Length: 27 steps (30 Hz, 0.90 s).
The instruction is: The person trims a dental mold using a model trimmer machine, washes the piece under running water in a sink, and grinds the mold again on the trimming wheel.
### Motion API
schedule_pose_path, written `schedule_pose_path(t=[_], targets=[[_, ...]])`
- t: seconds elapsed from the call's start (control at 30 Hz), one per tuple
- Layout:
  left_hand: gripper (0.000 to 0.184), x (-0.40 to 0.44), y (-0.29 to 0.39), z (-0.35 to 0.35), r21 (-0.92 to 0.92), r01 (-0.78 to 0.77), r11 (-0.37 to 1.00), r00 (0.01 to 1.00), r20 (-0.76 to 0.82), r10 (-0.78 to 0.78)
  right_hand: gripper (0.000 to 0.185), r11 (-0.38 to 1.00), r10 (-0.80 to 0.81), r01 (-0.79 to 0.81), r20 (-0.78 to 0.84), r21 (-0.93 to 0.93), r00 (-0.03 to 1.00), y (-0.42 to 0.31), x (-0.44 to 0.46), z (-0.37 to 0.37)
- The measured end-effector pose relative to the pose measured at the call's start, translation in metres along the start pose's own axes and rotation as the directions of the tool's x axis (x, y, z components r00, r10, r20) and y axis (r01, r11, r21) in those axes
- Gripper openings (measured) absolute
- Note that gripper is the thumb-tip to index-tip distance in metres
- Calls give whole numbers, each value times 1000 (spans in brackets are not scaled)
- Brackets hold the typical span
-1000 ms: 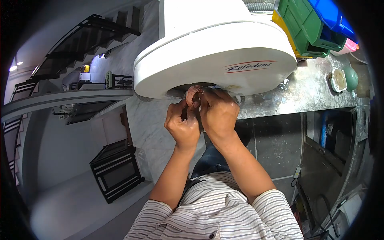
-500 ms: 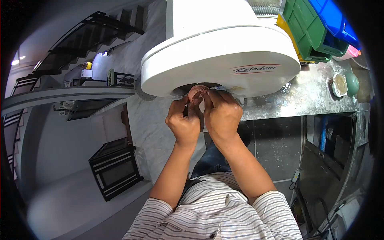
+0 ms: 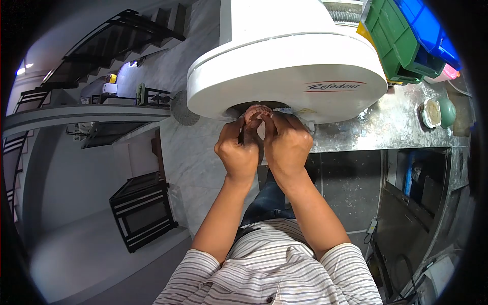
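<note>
A small pink denture (image 3: 256, 112) is pinched between both hands at the dark opening (image 3: 239, 108) in the front of a white machine (image 3: 254, 86) lettered "Refodent". My left hand (image 3: 238, 147) has its fingers closed on the denture's left side. From the right, my right hand (image 3: 288, 142) grips it with thumb and fingertips, close beside the left. The fingers cover the denture's lower part, and whatever is inside the opening is hidden.
A metal worktop (image 3: 386, 122) runs right from the machine. On it stand a round pale container (image 3: 431, 113) and a green bowl (image 3: 447, 109). Green (image 3: 394, 38) and blue bins (image 3: 432, 30) are stacked at upper right. A black-railed staircase (image 3: 117, 46) shows at left.
The whole view has shifted slightly, so machine and hands appear a little further right. Both hands keep hold of the denture at the opening, with hardly any change in grip.
</note>
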<state>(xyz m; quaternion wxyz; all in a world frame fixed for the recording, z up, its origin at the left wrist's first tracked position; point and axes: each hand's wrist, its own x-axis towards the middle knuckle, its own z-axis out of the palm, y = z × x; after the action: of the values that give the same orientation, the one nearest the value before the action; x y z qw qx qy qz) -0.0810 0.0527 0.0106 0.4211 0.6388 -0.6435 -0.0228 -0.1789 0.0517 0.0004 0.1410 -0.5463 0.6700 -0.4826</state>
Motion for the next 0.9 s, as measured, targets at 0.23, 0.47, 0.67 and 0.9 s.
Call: schedule_pose_path(t=[0.23, 0.47, 0.67, 0.9], targets=[[11, 0, 3, 1, -2, 38, 999, 999, 2, -38, 6, 1000, -11, 11, -42, -8, 999, 0, 0, 1], [13, -1, 1, 5, 12, 2, 1000, 1000, -22, -2, 7, 1000, 6, -7, -43, -23, 999, -2, -1, 1], [15, -1, -3, 9, 37, 11, 999, 1000, -7, -11, 7, 999, -29, 30, -73, 13, 997, 1, 0, 4], [18, -2, -9, 12, 51, -1, 999, 999, -41, 4, 5, 999, -53, 53, -81, -5, 995, 3, -1, 7]])
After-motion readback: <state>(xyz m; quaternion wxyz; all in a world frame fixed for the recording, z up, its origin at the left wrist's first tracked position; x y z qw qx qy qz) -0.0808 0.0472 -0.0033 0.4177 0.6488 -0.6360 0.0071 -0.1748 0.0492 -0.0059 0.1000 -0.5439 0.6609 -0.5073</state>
